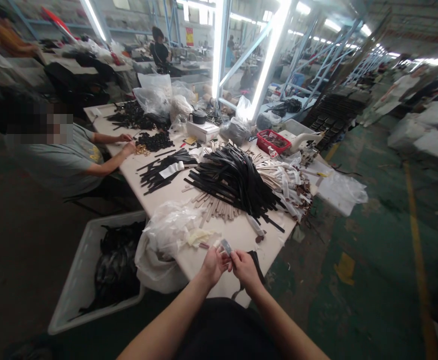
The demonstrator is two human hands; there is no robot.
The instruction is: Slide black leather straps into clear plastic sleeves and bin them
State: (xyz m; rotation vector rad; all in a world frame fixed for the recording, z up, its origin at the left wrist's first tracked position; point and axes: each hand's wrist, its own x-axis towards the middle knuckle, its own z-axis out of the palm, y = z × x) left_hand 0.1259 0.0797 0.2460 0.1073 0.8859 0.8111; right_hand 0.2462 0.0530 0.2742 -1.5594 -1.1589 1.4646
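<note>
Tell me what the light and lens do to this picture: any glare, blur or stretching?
In the head view, tube lights glare white above the table; in the head view, the outer edges look dark and smeared; in the head view, the black strips are fairly clear, while the small grey piece at the hands looks too soft to identify.

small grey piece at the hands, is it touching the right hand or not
Touching. The head view shows it: the lower end of the small grey piece meets the fingertips of the right hand, with no gap between.
</note>
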